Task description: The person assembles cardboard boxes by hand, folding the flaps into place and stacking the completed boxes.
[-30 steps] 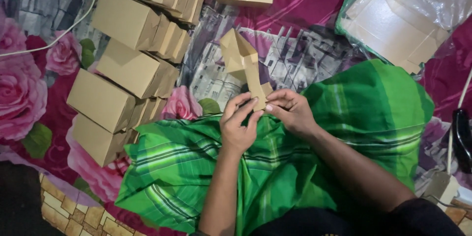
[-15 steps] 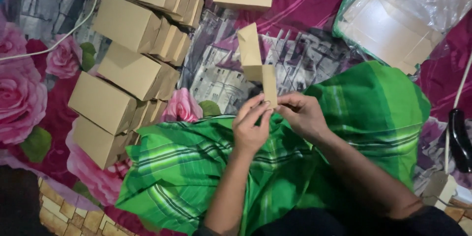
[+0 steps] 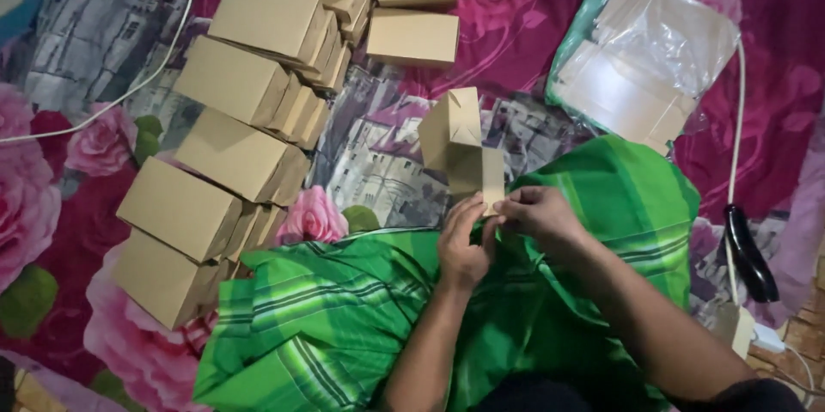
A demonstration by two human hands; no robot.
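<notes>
**Both hands on a half-folded carton**

The person sits on the floor with a green striped cloth [image 3: 550,309] spread over the lap, and both hands meet just above it. The left hand [image 3: 464,240] is curled, its fingers pinching the lower edge of a small brown cardboard box [image 3: 460,150] that is only partly formed. The right hand [image 3: 537,213] is closed on the same lower edge from the other side, fingertips pressed against the card, so the two hands nearly touch each other. The box stands up and away from the hands, tilted, with one end flap folded in and showing a diagonal crease; its near end is hidden behind the fingers.

To the left of the person, finished brown boxes [image 3: 232,154] lie in a slanting row, overlapping one another, running from near the lap up to the far edge of the view. Three more closed boxes [image 3: 414,34] sit at the top centre, well apart from the hands. To the right, a clear plastic bag of flat card blanks [image 3: 644,68] rests on the flowered bedsheet [image 3: 51,206] that covers the floor. A white cable [image 3: 737,128] runs down beside the bag towards a black object [image 3: 749,253] near the right edge, which I cannot make out.
</notes>
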